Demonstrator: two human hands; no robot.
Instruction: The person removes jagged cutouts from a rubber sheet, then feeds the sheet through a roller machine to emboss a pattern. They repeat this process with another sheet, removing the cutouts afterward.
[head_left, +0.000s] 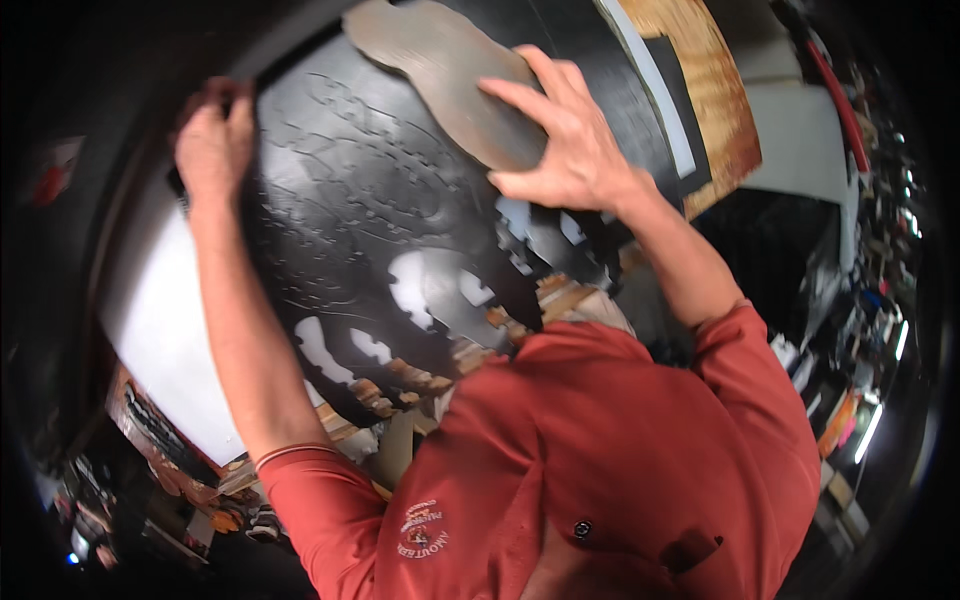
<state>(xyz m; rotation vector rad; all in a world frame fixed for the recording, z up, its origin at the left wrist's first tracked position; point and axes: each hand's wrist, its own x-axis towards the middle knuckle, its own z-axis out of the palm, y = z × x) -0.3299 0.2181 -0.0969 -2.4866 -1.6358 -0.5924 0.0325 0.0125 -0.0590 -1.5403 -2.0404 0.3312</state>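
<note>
A grey, smooth, sole-shaped plate (pixel 450 75) lies over the far part of a black sheet (pixel 350 210). My right hand (pixel 570 140) grips its near end, with the thumb at the near edge and the fingers spread across the top and far side. At the far left, my left hand (pixel 213 145) is at the dark edge beside the black sheet. Its fingertips are blurred against the dark, so what they hold cannot be made out. Curved, notched outlines mark the sheet's left part, and several cut-out holes open along its near side.
A white board (pixel 175 340) lies under the sheet at the left. Plywood (pixel 715 110) and a pale strip (pixel 655 90) stick out at the far right. Ragged brown layered edges (pixel 420 378) show at the near side, close to my body. A dark bar runs along the far left.
</note>
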